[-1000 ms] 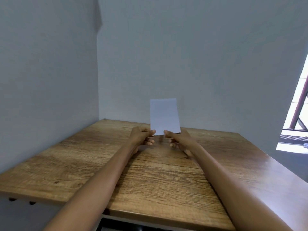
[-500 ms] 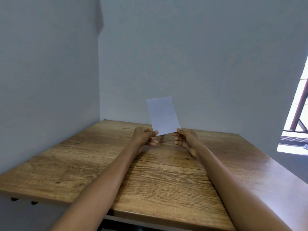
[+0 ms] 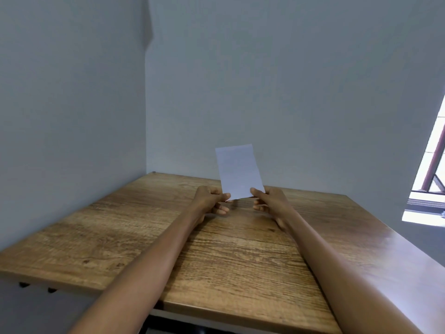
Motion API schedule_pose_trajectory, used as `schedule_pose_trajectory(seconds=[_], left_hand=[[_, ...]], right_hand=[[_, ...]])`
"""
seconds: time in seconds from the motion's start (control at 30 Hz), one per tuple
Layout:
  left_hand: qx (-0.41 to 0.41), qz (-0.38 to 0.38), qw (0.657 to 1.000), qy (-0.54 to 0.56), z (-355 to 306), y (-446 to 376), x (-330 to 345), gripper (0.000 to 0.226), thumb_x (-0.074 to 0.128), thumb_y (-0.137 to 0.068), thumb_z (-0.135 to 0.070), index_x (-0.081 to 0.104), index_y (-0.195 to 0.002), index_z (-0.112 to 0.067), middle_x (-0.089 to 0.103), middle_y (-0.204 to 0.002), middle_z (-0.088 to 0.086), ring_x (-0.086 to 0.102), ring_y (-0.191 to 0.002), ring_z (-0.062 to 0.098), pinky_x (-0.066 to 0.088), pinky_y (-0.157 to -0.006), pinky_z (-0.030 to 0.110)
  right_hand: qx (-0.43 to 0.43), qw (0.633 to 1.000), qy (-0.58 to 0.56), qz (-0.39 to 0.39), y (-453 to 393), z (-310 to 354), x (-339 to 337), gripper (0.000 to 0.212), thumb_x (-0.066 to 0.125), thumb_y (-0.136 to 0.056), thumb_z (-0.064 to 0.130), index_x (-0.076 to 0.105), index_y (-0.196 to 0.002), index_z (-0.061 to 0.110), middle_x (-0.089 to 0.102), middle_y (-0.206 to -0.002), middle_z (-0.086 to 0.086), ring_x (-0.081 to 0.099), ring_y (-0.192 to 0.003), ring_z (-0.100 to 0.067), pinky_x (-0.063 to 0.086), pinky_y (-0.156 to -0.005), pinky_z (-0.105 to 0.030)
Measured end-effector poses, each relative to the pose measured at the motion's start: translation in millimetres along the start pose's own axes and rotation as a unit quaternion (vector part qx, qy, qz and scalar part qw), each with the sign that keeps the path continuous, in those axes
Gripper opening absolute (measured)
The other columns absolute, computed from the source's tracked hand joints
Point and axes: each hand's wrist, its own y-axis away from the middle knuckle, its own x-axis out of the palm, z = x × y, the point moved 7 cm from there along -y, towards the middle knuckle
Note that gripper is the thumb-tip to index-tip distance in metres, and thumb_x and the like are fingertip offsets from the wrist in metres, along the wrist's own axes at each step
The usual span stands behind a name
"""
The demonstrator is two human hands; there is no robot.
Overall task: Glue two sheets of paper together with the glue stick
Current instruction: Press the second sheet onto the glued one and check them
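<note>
Along my left side a plain grey wall (image 3: pixel 72 116) runs back to the corner, and below it the wooden table (image 3: pixel 120 232) spreads out in front of me, its grain running across. My left arm reaches forward over the boards, and my left hand (image 3: pixel 209 201) hangs above the far part of the table with its thumb and forefinger pinched shut on the lower left corner of the paper (image 3: pixel 238 172), the other fingers curled loosely beneath. The paper stands nearly upright in the air, tilted a little to the left at the top, its white face toward me and its upper half showing against the back wall. I cannot tell whether it is one sheet or two pressed together. Just right of it, my right hand (image 3: pixel 271 201) grips the lower right corner the same way, thumb on the near face and fingers folded under. The two hands are near each other but apart. At the far right, bright daylight comes through a window (image 3: pixel 431 177).
</note>
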Motion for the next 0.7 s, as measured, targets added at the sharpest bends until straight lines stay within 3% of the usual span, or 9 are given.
schedule_pose_trajectory(seconds=[0.17,0.33,0.4,0.53,0.7], left_hand=[[-0.018,0.017,1.000,-0.012,3,0,2,0.012,0.071,-0.082,-0.016,0.065,-0.084,-0.006,0.072,-0.073,0.006,0.064,-0.044,0.012,0.053,-0.042,0.020],[-0.009,-0.044,0.999,0.000,-1,0,-16,0.032,0.071,-0.079,-0.040,0.071,-0.088,-0.009,0.075,-0.083,0.004,0.070,-0.058,0.013,0.053,-0.045,0.020],[-0.010,-0.045,0.999,0.018,-3,-1,-20,0.034,0.072,-0.080,-0.036,0.071,-0.095,-0.006,0.075,-0.088,0.006,0.072,-0.064,0.015,0.056,-0.051,0.021],[-0.013,-0.070,0.996,0.057,-4,0,-29,0.021,0.071,-0.083,-0.017,0.068,-0.094,0.000,0.073,-0.081,0.008,0.068,-0.051,0.010,0.055,-0.048,0.019],[0.000,-0.112,0.988,0.108,-7,1,-50,0.013,0.071,-0.082,-0.014,0.065,-0.086,-0.003,0.070,-0.085,0.011,0.069,-0.057,0.018,0.057,-0.052,0.020]], right_hand=[[0.013,0.999,-0.025,-0.024,0,-3,-5,0.023,0.055,-0.095,0.026,0.064,-0.097,0.005,0.060,-0.072,-0.006,0.060,-0.058,-0.010,0.057,-0.059,-0.021],[0.039,0.999,0.015,0.000,1,-7,-6,0.019,0.054,-0.095,0.025,0.063,-0.094,0.007,0.063,-0.081,-0.006,0.060,-0.062,-0.011,0.058,-0.060,-0.021],[0.038,0.998,0.042,0.013,2,-7,-2,0.020,0.055,-0.095,0.025,0.064,-0.094,0.006,0.063,-0.081,-0.006,0.059,-0.060,-0.010,0.056,-0.054,-0.017],[0.032,0.997,0.063,0.041,3,-4,6,0.022,0.055,-0.095,0.023,0.064,-0.103,0.004,0.062,-0.080,-0.006,0.056,-0.058,-0.009,0.053,-0.052,-0.015],[0.028,0.994,0.081,0.071,6,-3,6,0.016,0.056,-0.094,0.021,0.066,-0.092,0.008,0.062,-0.077,-0.005,0.056,-0.059,-0.007,0.051,-0.050,-0.015]])
